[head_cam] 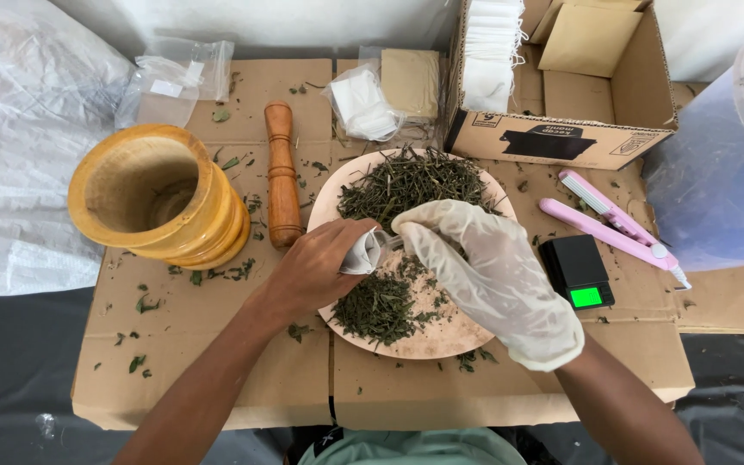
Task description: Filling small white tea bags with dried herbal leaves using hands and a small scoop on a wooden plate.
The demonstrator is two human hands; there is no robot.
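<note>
Centre frame, over plate [475,340]: bare left hand [316,271] pinching small bag [363,252]; gloved right hand [484,267], fingers curled, feeding herbs [411,181]. Best keeping bag mouth open, low over plate.

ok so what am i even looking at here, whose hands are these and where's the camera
The camera sits on a person's head and looks down at their own two hands over a cardboard-covered table. The bare left hand pinches a small white pouch. The right hand, in a thin pale glove, meets the pouch's mouth. Both hover over a round plate piled with dried green herbs. To the left stand a wooden mortar and its pestle, lying flat. To the right are a small black scale with a lit green screen and a pink handheld tool. At the back, an open cardboard box holds stacked white pouches.
</note>
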